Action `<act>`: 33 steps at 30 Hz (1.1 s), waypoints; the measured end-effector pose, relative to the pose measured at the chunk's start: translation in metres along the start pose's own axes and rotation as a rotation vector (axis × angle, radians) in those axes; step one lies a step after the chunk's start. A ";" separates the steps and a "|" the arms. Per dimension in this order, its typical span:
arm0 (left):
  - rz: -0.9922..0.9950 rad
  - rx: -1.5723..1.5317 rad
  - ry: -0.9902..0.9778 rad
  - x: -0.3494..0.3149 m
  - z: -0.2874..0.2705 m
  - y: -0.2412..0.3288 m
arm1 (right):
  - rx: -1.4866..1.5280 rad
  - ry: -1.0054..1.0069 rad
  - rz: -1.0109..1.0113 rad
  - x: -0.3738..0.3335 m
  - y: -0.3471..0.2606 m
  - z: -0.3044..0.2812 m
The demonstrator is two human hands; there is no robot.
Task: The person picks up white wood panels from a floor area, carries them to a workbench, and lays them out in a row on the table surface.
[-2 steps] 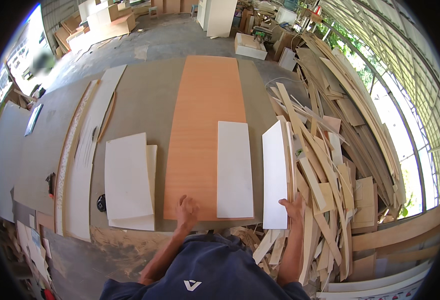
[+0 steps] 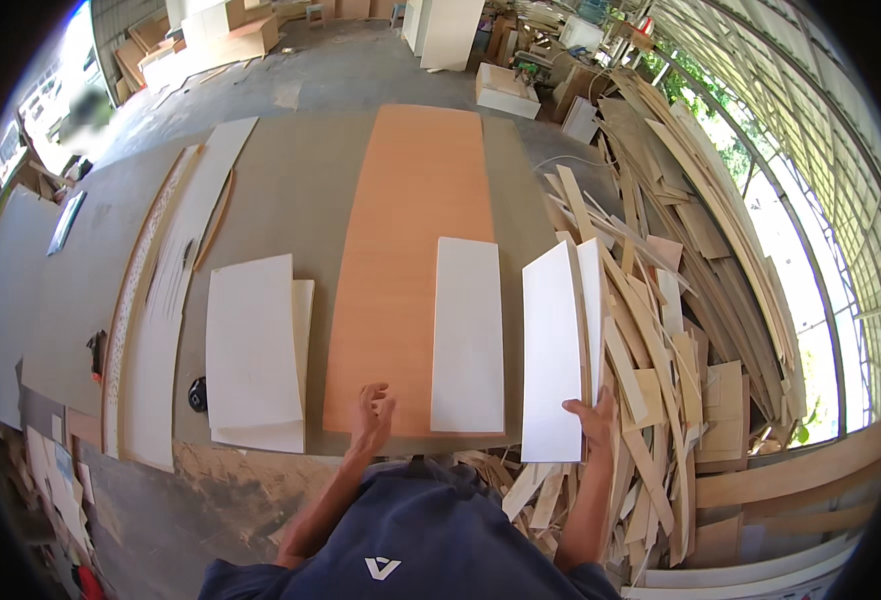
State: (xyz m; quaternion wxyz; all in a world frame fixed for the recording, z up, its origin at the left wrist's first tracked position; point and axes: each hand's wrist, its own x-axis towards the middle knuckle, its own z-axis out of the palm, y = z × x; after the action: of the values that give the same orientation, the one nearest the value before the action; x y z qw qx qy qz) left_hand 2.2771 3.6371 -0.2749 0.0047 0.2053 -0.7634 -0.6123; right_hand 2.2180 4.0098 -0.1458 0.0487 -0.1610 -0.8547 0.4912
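At the right, my right hand [image 2: 593, 420] is closed on the near end of an upright-tilted white board [image 2: 552, 350], thumb toward its face. A second white panel [image 2: 590, 290] shows just behind it; whether the hand grips that one too I cannot tell. My left hand [image 2: 371, 412] hovers at the near end of a long orange wood-grain board [image 2: 405, 200], fingers loosely bent and apart, with nothing in them. Between the hands, a narrow white board [image 2: 466, 340] lies on the orange board's right side.
Two pale boards [image 2: 253, 350] lie stacked on the left, beside a black tape measure [image 2: 197, 394]. Farther left run long strips [image 2: 147, 310]. Scrap wood strips [image 2: 650, 370] crowd the right edge of the brown worktop [image 2: 295, 190]. White cabinets [image 2: 447, 35] stand on the floor behind.
The second white panel now shows more widely apart from the white board at my right hand. My left hand's fingers have spread a little. The whole view has shifted slightly.
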 end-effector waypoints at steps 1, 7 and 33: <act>-0.010 -0.007 -0.003 -0.002 0.004 0.010 | -0.012 -0.002 0.003 -0.004 -0.001 -0.007; -0.099 -0.185 -0.401 -0.002 0.050 0.078 | 0.425 -0.209 0.027 -0.022 -0.037 0.007; -0.192 -0.060 0.121 0.084 -0.058 0.029 | 0.672 -0.226 0.070 -0.038 0.005 0.183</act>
State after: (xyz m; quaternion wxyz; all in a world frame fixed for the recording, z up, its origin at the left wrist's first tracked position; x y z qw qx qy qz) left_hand 2.2063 3.5614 -0.2537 -0.0015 0.3137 -0.7199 -0.6192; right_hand 2.2106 3.8491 -0.2415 -0.0128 -0.1096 -0.6392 0.7611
